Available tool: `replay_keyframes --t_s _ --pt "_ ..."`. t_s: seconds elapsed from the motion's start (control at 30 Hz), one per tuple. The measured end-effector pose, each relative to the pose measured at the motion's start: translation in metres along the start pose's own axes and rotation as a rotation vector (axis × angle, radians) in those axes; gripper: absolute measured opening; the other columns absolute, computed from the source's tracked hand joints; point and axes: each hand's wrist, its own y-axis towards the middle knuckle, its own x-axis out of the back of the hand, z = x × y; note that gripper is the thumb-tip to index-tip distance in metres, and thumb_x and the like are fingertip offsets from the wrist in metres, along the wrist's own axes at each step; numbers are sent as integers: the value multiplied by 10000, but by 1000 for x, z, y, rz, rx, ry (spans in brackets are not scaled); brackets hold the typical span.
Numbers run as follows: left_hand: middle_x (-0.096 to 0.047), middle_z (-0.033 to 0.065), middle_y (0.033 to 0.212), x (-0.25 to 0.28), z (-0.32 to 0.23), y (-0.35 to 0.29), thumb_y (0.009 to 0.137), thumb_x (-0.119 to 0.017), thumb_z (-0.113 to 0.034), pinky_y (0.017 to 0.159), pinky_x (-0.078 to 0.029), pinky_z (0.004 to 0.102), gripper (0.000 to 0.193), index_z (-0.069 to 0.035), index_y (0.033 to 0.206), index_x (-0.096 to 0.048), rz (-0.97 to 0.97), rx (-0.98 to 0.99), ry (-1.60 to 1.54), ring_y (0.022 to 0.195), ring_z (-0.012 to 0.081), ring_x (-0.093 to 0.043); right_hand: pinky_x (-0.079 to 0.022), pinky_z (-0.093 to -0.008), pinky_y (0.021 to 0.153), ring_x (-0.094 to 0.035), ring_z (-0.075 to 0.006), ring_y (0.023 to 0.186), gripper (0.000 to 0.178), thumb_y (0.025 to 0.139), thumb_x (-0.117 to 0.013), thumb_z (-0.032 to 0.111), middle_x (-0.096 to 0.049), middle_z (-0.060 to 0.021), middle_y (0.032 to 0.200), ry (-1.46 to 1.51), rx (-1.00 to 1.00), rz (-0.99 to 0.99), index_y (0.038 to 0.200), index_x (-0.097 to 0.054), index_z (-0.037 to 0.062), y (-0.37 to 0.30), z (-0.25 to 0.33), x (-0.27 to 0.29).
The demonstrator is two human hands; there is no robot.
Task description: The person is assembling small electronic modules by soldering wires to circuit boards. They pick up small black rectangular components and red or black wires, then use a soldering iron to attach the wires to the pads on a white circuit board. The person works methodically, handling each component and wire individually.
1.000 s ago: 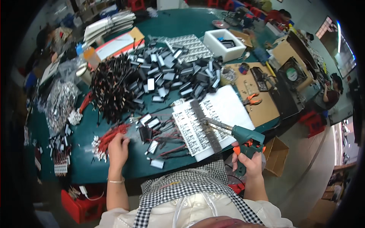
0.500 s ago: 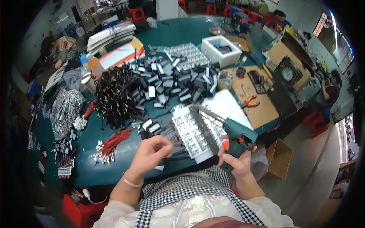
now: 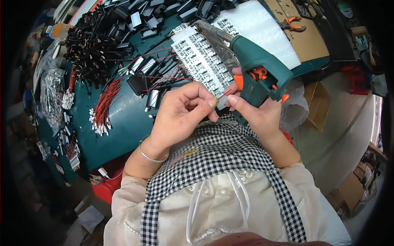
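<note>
My right hand (image 3: 260, 112) is wrapped round a dark green hot glue gun (image 3: 251, 53) with an orange trigger, its nozzle pointing up and left over the circuit boards. The thumb of that hand sticks out toward my left hand (image 3: 180, 112), whose thumb and index finger are pinched together. A short red wire (image 3: 230, 91) runs between the fingertips of both hands; what is at its end is hidden. Just beyond the hands lie panels of small white circuit boards (image 3: 201, 57), partly under a crumpled clear film (image 3: 215, 39).
Black plastic housings with red wires (image 3: 152, 98) lie left of the boards. Further left are red wires with white connectors (image 3: 107, 106) and a heap of black leads (image 3: 88, 49). A white foam sheet (image 3: 266, 33) and orange-handled pliers (image 3: 293, 24) lie at the far right.
The view has tilted downward and come closer. My left hand has moved right to meet my right hand, and a red wire now shows between them. The glue gun stays in my right hand.
</note>
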Motion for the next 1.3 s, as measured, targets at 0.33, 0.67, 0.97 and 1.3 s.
replay_keyframes --t_s 0.33,0.67,0.97,1.3 --pt "-637 27 784 1 3 0 903 -607 -40 581 -479 179 73 28 879 -599 -54 -6 153 668 52 -614 -555 -250 679 -644 -123 762 453 799 -644 -87 -661 -122 947 21 -76 12 1230 -505 -94 2 1 -1" --pt "-659 24 728 -6 14 -2 887 -626 -24 565 -475 173 51 25 887 -613 -172 -74 188 641 38 -608 -557 -245 663 -643 -112 746 440 795 -639 -94 -670 -108 917 -21 -88 -5 1219 -520 -97 2 3 1" --pt "-646 31 877 -13 8 -1 869 -663 7 660 -461 159 153 49 1007 -612 -127 -49 154 765 33 -584 -556 -241 656 -643 -108 754 443 789 -644 -97 -673 -96 916 -1 -76 -8 1218 -536 -75 1 1 -3" --pt "-615 -13 720 9 -10 -20 845 -668 -3 548 -398 160 42 37 835 -660 -276 -36 768 639 9 -507 -524 -252 625 -618 -145 687 493 789 -655 -75 -630 -127 836 -125 -132 43 1250 -478 -75 -14 6 10"
